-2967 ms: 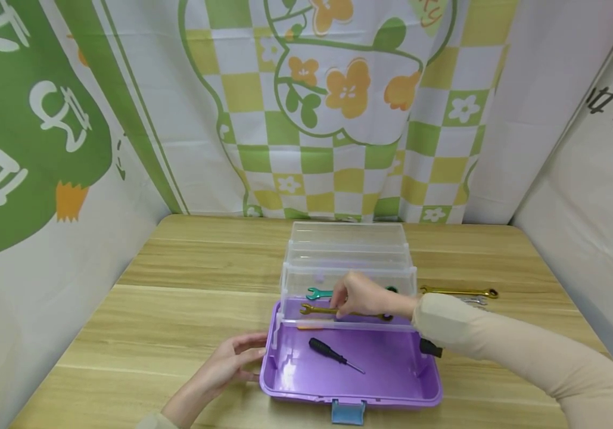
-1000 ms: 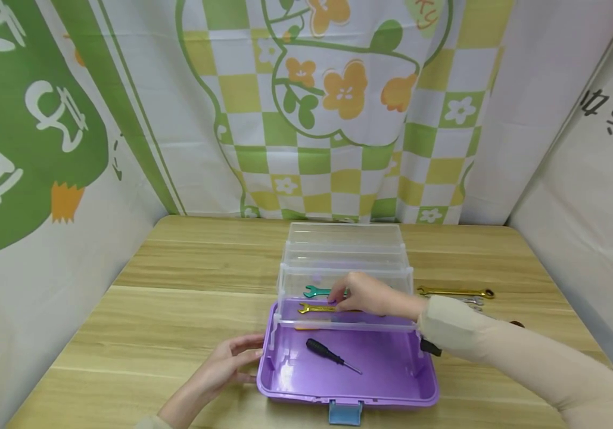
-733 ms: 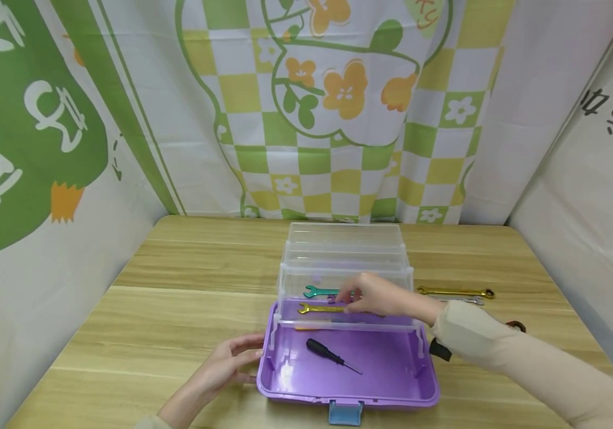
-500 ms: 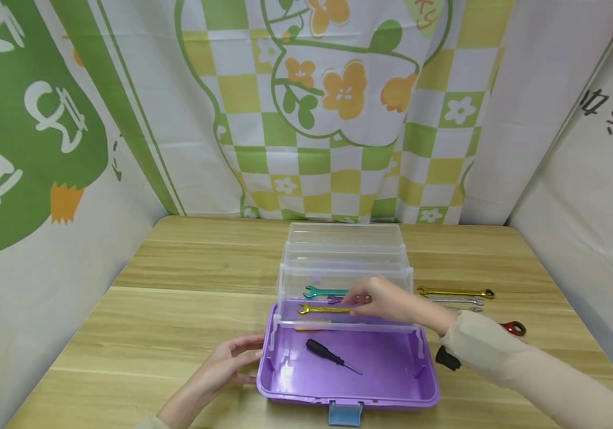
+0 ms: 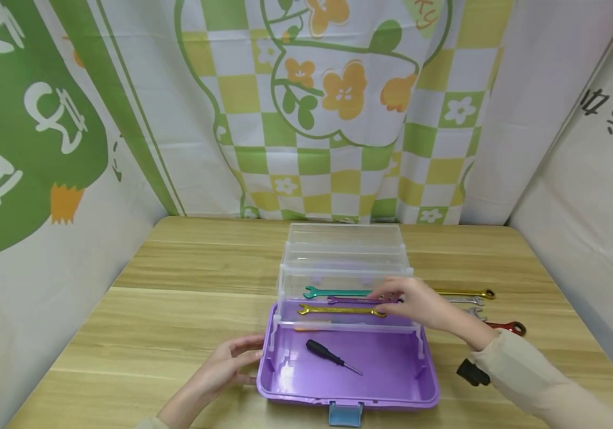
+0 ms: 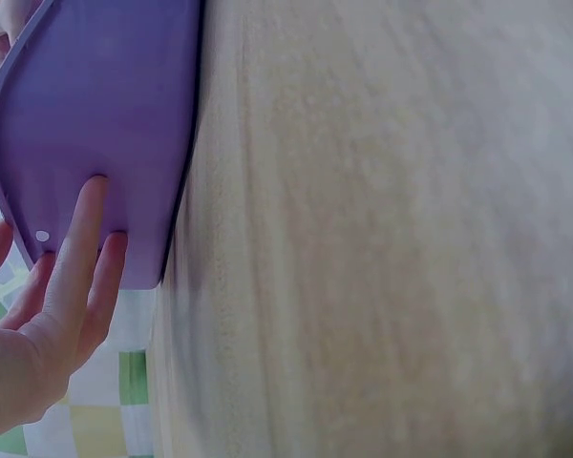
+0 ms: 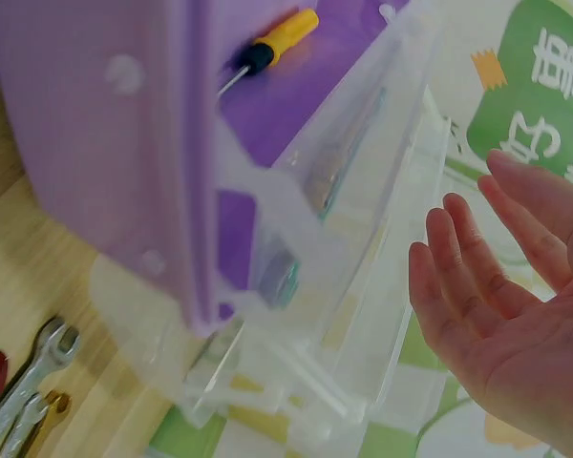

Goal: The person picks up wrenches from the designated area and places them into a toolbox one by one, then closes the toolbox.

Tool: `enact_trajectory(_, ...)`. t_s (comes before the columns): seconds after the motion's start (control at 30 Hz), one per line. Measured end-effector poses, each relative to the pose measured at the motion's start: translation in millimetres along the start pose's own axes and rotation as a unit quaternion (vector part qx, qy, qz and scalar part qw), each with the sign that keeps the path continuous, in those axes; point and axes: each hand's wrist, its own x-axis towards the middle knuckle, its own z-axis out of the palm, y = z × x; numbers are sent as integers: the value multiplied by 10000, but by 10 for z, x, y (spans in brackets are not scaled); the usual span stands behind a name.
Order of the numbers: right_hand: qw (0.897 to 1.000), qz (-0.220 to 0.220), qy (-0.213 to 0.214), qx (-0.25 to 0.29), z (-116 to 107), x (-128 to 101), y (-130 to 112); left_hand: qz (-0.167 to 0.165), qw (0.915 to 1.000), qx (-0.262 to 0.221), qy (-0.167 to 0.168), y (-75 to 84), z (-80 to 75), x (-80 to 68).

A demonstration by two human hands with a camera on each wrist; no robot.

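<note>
Wood-grain worktop (image 5: 193, 286) carries an open purple plastic toolbox (image 5: 392, 384), with its tiered clear plastic trays (image 5: 344, 238) raised at the rear. The left hand (image 5: 231, 362) rests with fingers extended against the box's left outer wall. The right hand (image 5: 408, 301) is above the right end of the nearest tray, fingers spread, pinching nothing. Loading is judged to be partly complete. Placed in the nearest tray: a green metal wrench (image 5: 338, 293), a gold open-ended wrench (image 5: 338, 310) and a purple metal wrench (image 5: 357, 300). Remaining on the worktop, right of the box: a gold ring-ended wrench (image 5: 467, 292), a red ring-ended wrench (image 5: 512, 327) and at least two silver metal wrenches (image 7: 33, 372). On the box floor: a black-handled screwdriver (image 5: 324, 351) and a yellow-and-black-handled screwdriver (image 7: 286, 34). A light-blue plastic latch (image 5: 345, 413) hangs unfastened at the front.
</note>
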Motion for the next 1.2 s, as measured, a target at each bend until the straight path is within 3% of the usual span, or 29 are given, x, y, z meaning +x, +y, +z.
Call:
enact_trajectory(0.43, 9955, 692, 621, 190, -117, -353, 168, 21, 10000, -40, -16, -10, -1, -5)
enact_trajectory(0.67, 9917, 668, 1098, -49, -182, -553, 299, 31, 9999, -105, -106, -16, -4, -2)
enact_trajectory(0.9, 9882, 1153, 1005, -35, -243, -774, 469, 23, 9998, -166, -124, -19, -6, -1)
enact_trajectory(1.2, 9886, 1287, 779, -4, -276, -970, 748, 34, 9997, -186, -159, -17, -9, -4)
